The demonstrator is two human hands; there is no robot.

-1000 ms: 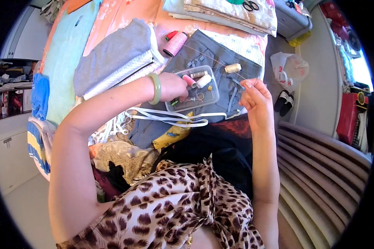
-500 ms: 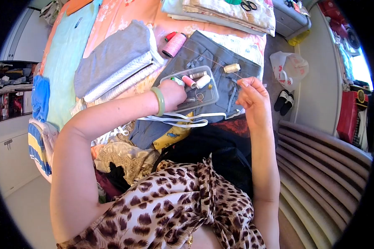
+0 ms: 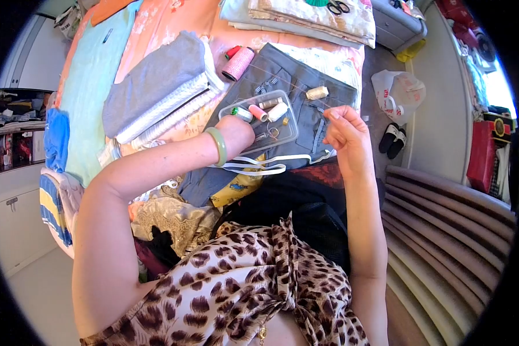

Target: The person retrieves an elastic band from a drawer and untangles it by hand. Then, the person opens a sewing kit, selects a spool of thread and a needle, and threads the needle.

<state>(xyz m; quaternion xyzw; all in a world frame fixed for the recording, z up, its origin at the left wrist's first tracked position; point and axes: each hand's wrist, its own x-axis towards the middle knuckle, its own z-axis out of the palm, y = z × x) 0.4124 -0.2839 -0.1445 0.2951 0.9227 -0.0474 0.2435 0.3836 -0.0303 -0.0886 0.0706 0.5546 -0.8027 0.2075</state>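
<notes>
My left hand (image 3: 237, 134), with a green bangle at the wrist, reaches into the near left part of a clear plastic box (image 3: 294, 128); its fingertips are hidden. Inside the box lie a pink spool (image 3: 258, 112), a white spool (image 3: 278, 112), a grey spool (image 3: 270, 103), a green-ended spool (image 3: 242, 114) and small metal items. My right hand (image 3: 344, 128) is raised to the right of the box, thumb and forefinger pinched on a thin thread. A cream spool (image 3: 317, 93) lies on dark grey cloth (image 3: 282, 69) just beyond it.
A pink thread cone (image 3: 238, 63) lies behind the box. Folded grey cloth (image 3: 155, 83) is at the left, and black scissors (image 3: 338, 7) rest on folded fabric at the back. White elastic (image 3: 259, 167) lies along the near side. A striped chair (image 3: 444, 248) stands at the right.
My left hand has moved left and nearer within the box, uncovering the green-ended spool. My right hand keeps its pinch nearly in place. The view has shifted slightly.
</notes>
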